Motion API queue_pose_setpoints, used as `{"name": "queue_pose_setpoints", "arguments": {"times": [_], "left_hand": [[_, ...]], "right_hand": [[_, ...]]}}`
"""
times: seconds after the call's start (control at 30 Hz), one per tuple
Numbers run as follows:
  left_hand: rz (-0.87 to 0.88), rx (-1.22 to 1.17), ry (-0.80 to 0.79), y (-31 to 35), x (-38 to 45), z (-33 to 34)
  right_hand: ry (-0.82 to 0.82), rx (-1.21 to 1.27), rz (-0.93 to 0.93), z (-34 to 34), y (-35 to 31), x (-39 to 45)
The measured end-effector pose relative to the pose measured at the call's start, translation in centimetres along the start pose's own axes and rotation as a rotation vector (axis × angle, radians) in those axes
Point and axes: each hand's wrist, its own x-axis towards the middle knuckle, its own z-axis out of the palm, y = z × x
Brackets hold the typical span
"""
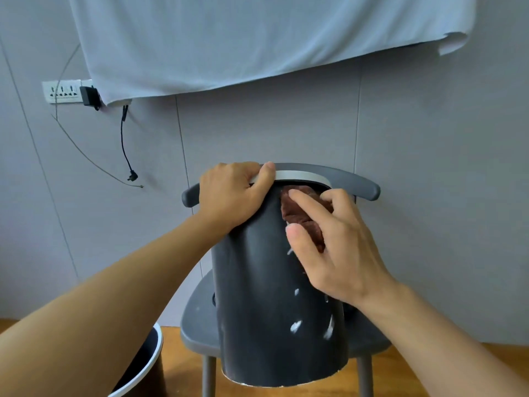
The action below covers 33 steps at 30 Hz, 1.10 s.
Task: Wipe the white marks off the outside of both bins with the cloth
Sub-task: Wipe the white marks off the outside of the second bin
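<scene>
A dark grey bin (257, 296) with a white rim lies tilted over a grey chair, its base toward me. White marks (296, 326) dot its lower right side. My left hand (232, 193) grips the bin's rim at the top left, thumb hooked over the white band. My right hand (329, 242) presses a dark red cloth (297, 213) against the upper right of the bin's outside, fingers curled round it. A second bin (143, 365), dark with a white rim, stands on the floor at the bottom left, partly hidden by my left forearm.
The grey chair (197, 319) stands against a grey wall on a wooden floor (400, 373). A power strip (61, 91) with a black plug and a dangling cable is fixed to the wall at left. A pale sheet (257, 38) hangs above.
</scene>
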Motion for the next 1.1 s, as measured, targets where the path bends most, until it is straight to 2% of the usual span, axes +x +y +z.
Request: {"name": "queue_pose_setpoints", "arguments": {"times": [0.13, 0.33, 0.47, 0.57, 0.87, 1.1], "left_hand": [[0.047, -0.007, 0.027, 0.2, 0.0, 0.1], [0.071, -0.007, 0.038, 0.3, 0.0, 0.4], [0.031, -0.002, 0.033, -0.4, -0.1, 0.1], [0.026, 0.003, 0.041, -0.6, -0.3, 0.1], [0.094, -0.006, 0.054, -0.1, -0.2, 0.1], [0.108, 0.013, 0.044, -0.2, -0.2, 0.2]], "right_hand": [[-0.017, 0.01, 0.045, -0.2, 0.4, 0.1], [0.058, 0.148, 0.065, 0.1, -0.3, 1.2], [-0.15, 0.113, -0.07, -0.4, -1.0, -0.7], [-0.239, 0.059, -0.077, -1.0, -1.2, -0.8], [-0.094, 0.074, -0.065, -1.2, -0.4, 2.3], [-0.316, 0.044, -0.16, -2.3, -0.4, -3.2]]}}
